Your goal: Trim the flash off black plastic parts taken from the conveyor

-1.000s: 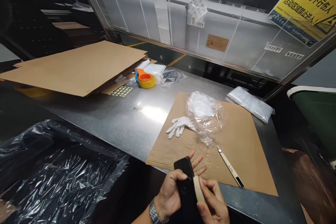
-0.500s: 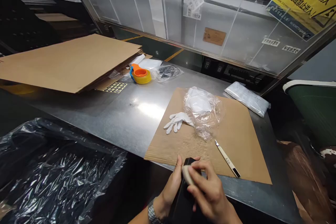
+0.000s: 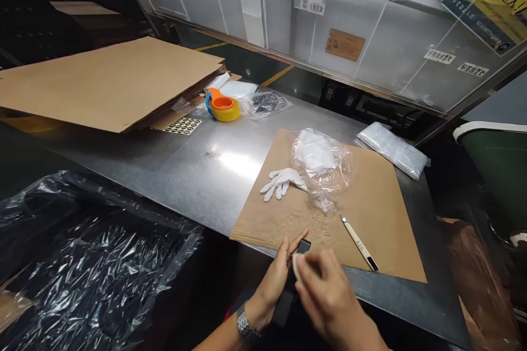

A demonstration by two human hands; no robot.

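My left hand (image 3: 274,282), with a watch on its wrist, is wrapped round a flat black object (image 3: 288,290) at the near edge of the table. My right hand (image 3: 329,299) lies over the top of that object and presses a small pale roll or pad (image 3: 295,264) against it. Both hands hover just in front of a brown cardboard sheet (image 3: 370,219). On the sheet lie a white glove (image 3: 281,182), a crumpled clear plastic bag (image 3: 323,167) and a slim white craft knife (image 3: 358,242).
The steel table (image 3: 193,186) holds a stack of cardboard sheets (image 3: 111,79), an orange-and-yellow tape roll (image 3: 224,108), a sticker sheet (image 3: 183,126) and sealed bags (image 3: 393,148). A bin lined with black plastic (image 3: 82,263) stands at my left. A clear guard panel (image 3: 370,44) stands behind.
My right hand has come over the black object with the pale roll, from beside it to on top. The object has sunk lower in my left hand's grip.
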